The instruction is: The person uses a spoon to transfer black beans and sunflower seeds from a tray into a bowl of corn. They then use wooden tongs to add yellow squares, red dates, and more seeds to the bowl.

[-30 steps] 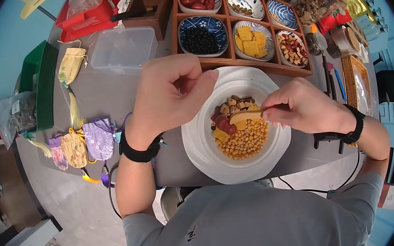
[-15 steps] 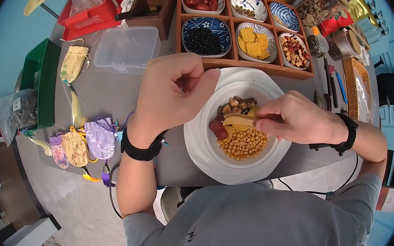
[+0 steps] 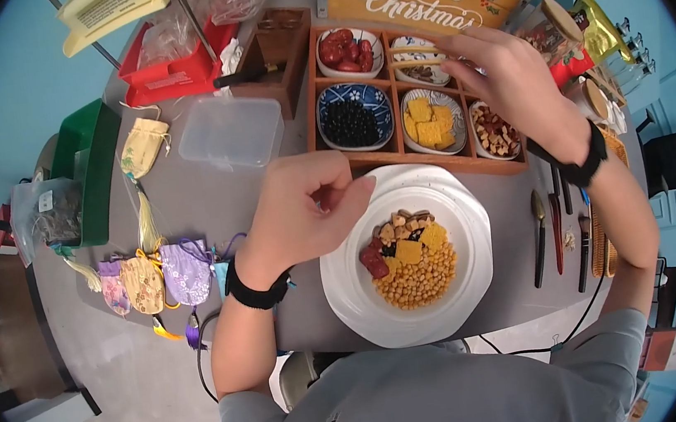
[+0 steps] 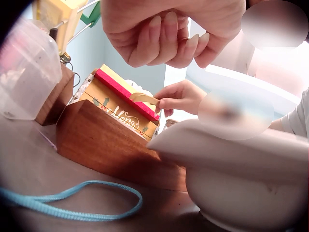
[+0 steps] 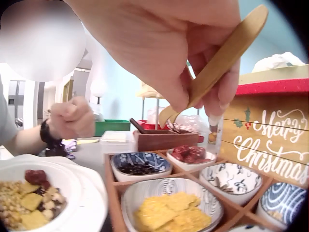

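Note:
My right hand (image 3: pixel 497 68) grips light wooden tongs (image 5: pixel 224 58) and holds them above the divided wooden tray (image 3: pixel 395 159), close over the patterned dish (image 5: pixel 231 181) with a few small seed-like bits. Nothing shows between the tong tips. In the left wrist view the tongs (image 4: pixel 145 99) point left from the right hand's fingers. My left hand (image 3: pixel 300 207) is raised beside the white bowl (image 3: pixel 343 294), fingers curled in and holding nothing. In the bowl lie yellow beans (image 3: pixel 417 285), red dates (image 3: pixel 373 259), diced brown pieces and yellow squares (image 3: pixel 409 251).
Other tray dishes hold red dates (image 3: pixel 349 53), black beans (image 3: pixel 350 122), yellow squares (image 3: pixel 432 123) and mixed nuts (image 3: pixel 496 130). A clear plastic box (image 3: pixel 231 131) and small fabric pouches (image 3: pixel 187 274) lie left. Thin-handled tools (image 3: pixel 539 238) and glass jars stand right.
The right hand has carried the tongs up from the bowl to over the tray's back row. A yellow square from the tongs now lies in the bowl. The left hand keeps its pose.

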`<move>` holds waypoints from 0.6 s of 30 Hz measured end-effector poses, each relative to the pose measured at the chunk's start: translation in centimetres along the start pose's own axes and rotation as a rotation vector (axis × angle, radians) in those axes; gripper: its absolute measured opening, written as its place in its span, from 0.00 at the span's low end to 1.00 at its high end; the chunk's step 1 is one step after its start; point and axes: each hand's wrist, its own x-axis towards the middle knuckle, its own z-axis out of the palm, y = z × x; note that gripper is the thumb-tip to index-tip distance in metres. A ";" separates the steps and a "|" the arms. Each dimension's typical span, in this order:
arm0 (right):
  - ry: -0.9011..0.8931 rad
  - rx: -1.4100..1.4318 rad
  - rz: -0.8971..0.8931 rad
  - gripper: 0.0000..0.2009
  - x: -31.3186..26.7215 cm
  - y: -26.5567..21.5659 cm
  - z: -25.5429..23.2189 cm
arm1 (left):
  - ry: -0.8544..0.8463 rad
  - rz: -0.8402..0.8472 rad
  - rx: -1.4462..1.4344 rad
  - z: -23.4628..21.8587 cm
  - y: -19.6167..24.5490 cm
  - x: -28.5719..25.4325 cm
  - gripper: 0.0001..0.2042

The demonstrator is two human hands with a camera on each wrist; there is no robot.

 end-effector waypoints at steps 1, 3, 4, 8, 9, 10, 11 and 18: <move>0.001 -0.022 -0.017 0.09 0.9 0.6 0.8 | -0.001 0.004 0.005 0.0 -0.1 0.0 0.18; 0.009 -0.065 -0.057 0.08 2.6 1.5 2.4 | -0.007 0.002 0.008 -0.1 0.0 0.0 0.18; 0.015 -0.086 -0.081 0.08 3.4 1.8 3.2 | -0.012 -0.005 0.006 -0.1 0.1 0.0 0.18; -0.074 -0.148 -0.060 0.09 6.4 3.7 6.0 | -0.020 0.002 -0.003 -0.1 0.1 0.1 0.18; -0.131 -0.181 -0.027 0.09 7.1 4.0 6.6 | -0.016 0.008 -0.009 -0.1 0.1 0.1 0.18; -0.115 -0.190 -0.049 0.09 7.6 4.2 7.0 | -0.012 0.012 -0.015 0.0 0.1 0.1 0.18; -0.099 -0.198 -0.072 0.09 7.9 4.2 7.3 | -0.008 0.015 -0.021 0.0 0.1 0.1 0.18; -0.173 -0.273 -0.180 0.09 9.8 3.6 7.9 | -0.025 0.039 -0.019 -0.1 0.0 0.1 0.19</move>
